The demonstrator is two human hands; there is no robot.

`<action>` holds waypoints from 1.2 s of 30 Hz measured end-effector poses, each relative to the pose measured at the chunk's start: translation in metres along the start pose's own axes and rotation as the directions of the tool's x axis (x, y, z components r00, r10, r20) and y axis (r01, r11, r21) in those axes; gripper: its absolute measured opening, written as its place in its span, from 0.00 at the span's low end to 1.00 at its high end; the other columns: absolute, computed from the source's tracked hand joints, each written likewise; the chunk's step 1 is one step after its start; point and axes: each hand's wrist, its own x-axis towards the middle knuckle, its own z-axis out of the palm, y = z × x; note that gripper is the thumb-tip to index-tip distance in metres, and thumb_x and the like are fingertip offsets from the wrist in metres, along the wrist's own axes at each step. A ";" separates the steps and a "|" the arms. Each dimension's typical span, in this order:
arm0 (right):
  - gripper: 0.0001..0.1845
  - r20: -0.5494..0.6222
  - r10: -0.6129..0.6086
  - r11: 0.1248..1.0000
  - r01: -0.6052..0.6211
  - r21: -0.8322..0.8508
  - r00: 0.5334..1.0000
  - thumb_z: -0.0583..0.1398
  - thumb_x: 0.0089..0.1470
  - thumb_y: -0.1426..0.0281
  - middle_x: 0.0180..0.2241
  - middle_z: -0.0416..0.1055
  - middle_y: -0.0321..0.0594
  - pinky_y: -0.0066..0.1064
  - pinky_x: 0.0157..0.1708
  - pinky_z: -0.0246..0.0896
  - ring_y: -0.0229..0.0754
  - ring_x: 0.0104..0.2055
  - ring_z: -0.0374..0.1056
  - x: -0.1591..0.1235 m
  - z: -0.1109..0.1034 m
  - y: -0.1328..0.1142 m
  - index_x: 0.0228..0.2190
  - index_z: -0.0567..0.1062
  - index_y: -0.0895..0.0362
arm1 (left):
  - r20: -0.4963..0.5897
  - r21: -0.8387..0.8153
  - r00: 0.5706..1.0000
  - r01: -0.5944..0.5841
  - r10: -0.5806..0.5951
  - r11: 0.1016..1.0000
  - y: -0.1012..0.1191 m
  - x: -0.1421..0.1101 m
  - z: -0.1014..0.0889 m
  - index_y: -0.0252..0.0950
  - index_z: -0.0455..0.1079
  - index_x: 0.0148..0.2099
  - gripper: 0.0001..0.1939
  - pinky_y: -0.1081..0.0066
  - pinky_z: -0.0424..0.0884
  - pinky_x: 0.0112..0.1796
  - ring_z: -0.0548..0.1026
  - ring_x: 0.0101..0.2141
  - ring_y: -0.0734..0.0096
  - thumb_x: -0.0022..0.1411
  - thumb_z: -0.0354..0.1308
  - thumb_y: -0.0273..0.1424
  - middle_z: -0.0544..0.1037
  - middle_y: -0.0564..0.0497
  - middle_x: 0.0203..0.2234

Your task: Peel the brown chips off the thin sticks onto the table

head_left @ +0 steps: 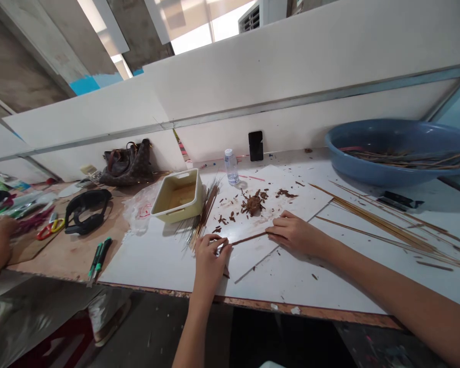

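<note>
A thin brown stick (249, 238) spans the gap between my hands, close above or on the white board. My left hand (210, 258) pinches its left end between thumb and fingers. At its other end, the fingers of my right hand (291, 232) are closed together on it. Beyond the stick lies a crumbly brown lump (254, 204), with small dark brown bits scattered around it. A bundle of thin sticks (207, 207) lies just past my left hand, against a cream plastic tub (178, 197) with shallow liquid in it.
A water bottle (232, 167) and a phone (256, 146) stand at the back. To the right are long thin sticks (379, 225) and a large blue basin (391, 174) holding more. Leftward lie cutters (98, 259), black goggles (87, 210), a handbag (126, 166) and another person's hand (0, 232).
</note>
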 end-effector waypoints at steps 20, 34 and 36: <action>0.19 0.037 0.039 0.998 -0.041 0.038 0.999 0.52 0.80 0.68 0.38 0.82 0.45 0.43 0.49 0.63 0.46 0.37 0.74 0.003 -0.002 -0.007 0.48 0.83 0.58 | 0.235 0.218 0.947 -0.271 0.219 0.938 0.033 -0.005 -0.007 0.45 0.84 0.56 0.15 0.40 0.67 0.63 0.68 0.67 0.40 0.78 0.56 0.30 0.80 0.41 0.61; 0.45 0.176 0.327 0.942 -0.336 0.022 0.928 0.50 0.77 0.45 0.76 0.58 0.65 0.61 0.78 0.49 0.64 0.80 0.53 0.027 0.035 -0.071 0.77 0.60 0.67 | 0.360 0.287 0.921 -0.258 0.146 0.923 0.067 -0.018 0.038 0.30 0.60 0.80 0.33 0.44 0.59 0.74 0.62 0.76 0.49 0.76 0.48 0.27 0.67 0.36 0.75; 0.49 0.189 0.358 0.928 -0.370 0.033 0.914 0.48 0.76 0.42 0.77 0.55 0.64 0.60 0.79 0.45 0.64 0.81 0.50 0.024 0.037 -0.077 0.77 0.59 0.68 | 0.365 0.297 0.922 -0.245 0.127 0.923 0.069 -0.023 0.047 0.31 0.59 0.81 0.34 0.44 0.59 0.74 0.62 0.76 0.49 0.76 0.47 0.27 0.66 0.37 0.75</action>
